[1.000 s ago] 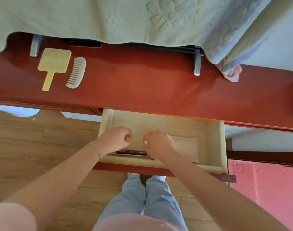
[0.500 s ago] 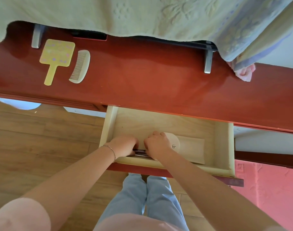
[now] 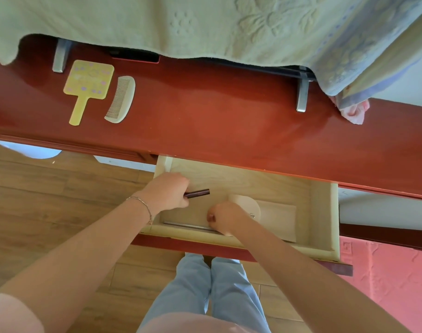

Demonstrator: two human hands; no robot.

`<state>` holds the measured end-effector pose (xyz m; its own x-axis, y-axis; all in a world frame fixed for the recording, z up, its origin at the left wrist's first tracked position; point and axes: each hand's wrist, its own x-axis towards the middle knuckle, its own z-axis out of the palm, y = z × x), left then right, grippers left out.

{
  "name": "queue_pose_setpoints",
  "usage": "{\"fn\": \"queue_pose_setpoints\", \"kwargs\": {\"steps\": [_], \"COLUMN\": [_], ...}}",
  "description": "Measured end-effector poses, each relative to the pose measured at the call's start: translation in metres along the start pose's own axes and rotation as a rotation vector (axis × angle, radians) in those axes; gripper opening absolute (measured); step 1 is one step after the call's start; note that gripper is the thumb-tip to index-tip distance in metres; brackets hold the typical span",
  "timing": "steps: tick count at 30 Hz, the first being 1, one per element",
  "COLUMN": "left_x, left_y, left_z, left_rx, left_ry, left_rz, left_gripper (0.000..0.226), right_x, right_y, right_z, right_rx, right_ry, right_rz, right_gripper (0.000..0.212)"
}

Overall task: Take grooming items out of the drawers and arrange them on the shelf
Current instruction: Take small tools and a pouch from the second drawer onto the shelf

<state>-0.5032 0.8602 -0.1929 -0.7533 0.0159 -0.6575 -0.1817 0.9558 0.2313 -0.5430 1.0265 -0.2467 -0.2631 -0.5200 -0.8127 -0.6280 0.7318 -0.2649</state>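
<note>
Dark reddish-brown, the slim stick (image 3: 197, 193) now sits clear of the drawer (image 3: 323, 212) floor in the left hand (image 3: 168, 193), whose fingers are curled shut around its near end; half a second ago both hands were pressed together low at the drawer's front edge. The right hand (image 3: 225, 218) stays near that front edge, fingers bent over the near side of the round pale disc (image 3: 249, 206); whether they grip it I cannot tell. One thin metal rod (image 3: 188, 225) lies along the front wall inside the drawer, and one flat pale board (image 3: 277, 221) lies under the disc towards the drawer's right side. On the red shelf (image 3: 217, 111), near its left end, one yellow hand mirror (image 3: 86, 86) and one cream comb (image 3: 121, 98) lie side by side, just apart, as before. One pale green blanket (image 3: 157, 22) overhangs the shelf's far edge.
</note>
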Motion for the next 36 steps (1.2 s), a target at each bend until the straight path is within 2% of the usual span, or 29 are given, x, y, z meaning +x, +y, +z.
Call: {"fn": "queue_pose_setpoints", "kwargs": {"steps": [5,9,14,19,23,27,30,32,36], "left_x": [-0.017,-0.021,-0.012,0.003,0.015,0.027,0.037,0.043,0.05], "left_y": [-0.001,-0.005,-0.013,-0.018,-0.024,-0.037,-0.05,-0.057,-0.065], "left_z": [-0.029,-0.05,-0.07,-0.087,-0.102,-0.113,-0.118,-0.121,-0.125], "left_rx": [-0.128,-0.239,-0.35,-0.472,-0.502,-0.513,-0.522,-0.538,-0.536], "left_ry": [0.103,0.263,0.38,0.436,0.505,0.562,0.582,0.597,0.603], "left_rz": [0.032,0.038,-0.023,-0.081,-0.127,-0.198,-0.264,-0.318,-0.381], "left_gripper": [0.015,0.011,0.007,0.013,0.014,0.017,0.018,0.02,0.026], "right_x": [0.019,0.031,0.033,0.011,-0.033,-0.065,-0.063,-0.052,-0.016], "right_y": [-0.012,-0.013,-0.013,-0.019,-0.024,-0.023,-0.011,-0.005,-0.017], "right_z": [0.007,0.012,0.01,-0.006,-0.056,-0.114,-0.151,-0.17,-0.192], "right_rx": [-0.056,0.0,-0.027,-0.03,0.179,0.256,0.326,0.459,0.585], "right_ry": [-0.059,-0.09,-0.132,-0.162,0.037,0.295,0.473,0.574,0.589], "right_rz": [-0.019,0.002,0.003,-0.024,-0.124,-0.189,-0.082,0.02,0.12], "right_gripper": [0.024,0.024,0.016,0.017,0.024,0.017,0.016,0.013,0.015]}}
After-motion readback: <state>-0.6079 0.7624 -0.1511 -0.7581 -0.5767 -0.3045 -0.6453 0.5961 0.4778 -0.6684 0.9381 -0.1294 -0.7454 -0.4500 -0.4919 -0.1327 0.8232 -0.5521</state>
